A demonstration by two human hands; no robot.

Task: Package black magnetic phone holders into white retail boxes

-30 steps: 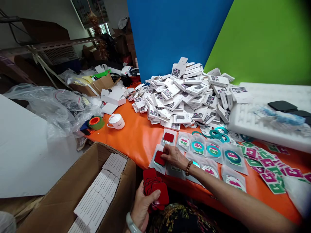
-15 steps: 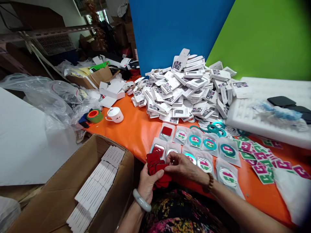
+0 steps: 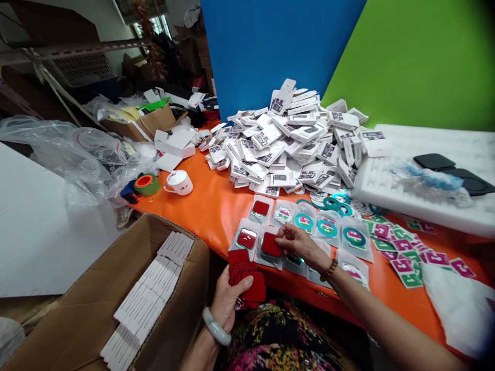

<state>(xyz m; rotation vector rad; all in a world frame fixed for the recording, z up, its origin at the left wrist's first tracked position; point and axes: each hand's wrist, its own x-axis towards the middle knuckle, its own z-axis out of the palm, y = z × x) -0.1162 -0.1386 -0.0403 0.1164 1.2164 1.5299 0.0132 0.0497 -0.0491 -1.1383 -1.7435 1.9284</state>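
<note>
While the right hand (image 3: 299,246) was at the stack of red cards (image 3: 252,286) half a second ago, it is now over the front row of translucent pouches, pinching one red card (image 3: 271,244) at its right side between thumb and fingers. That card is positioned over the second pouch (image 3: 266,263) from the left, next to the front edge of the orange-covered bench (image 3: 211,221); full contact with the pouch cannot be confirmed. The left hand (image 3: 228,296) has kept its hold on the fanned stack, thumb pressed on top, just off the front edge. Red cards also lie on the front row's left-end pouch (image 3: 246,223) and on the left-end pouch (image 3: 266,199) of the row behind. The count of covered pouches therefore stands at two, with a third judged to be in progress. Farther right, teal rings (image 3: 317,226) are visible on several pouches, with no red card on top. A cardboard box (image 3: 195,278) of white packs adjoins the bench's front left edge; a pile of small white boxes (image 3: 284,149) occupies the back edge.
</note>
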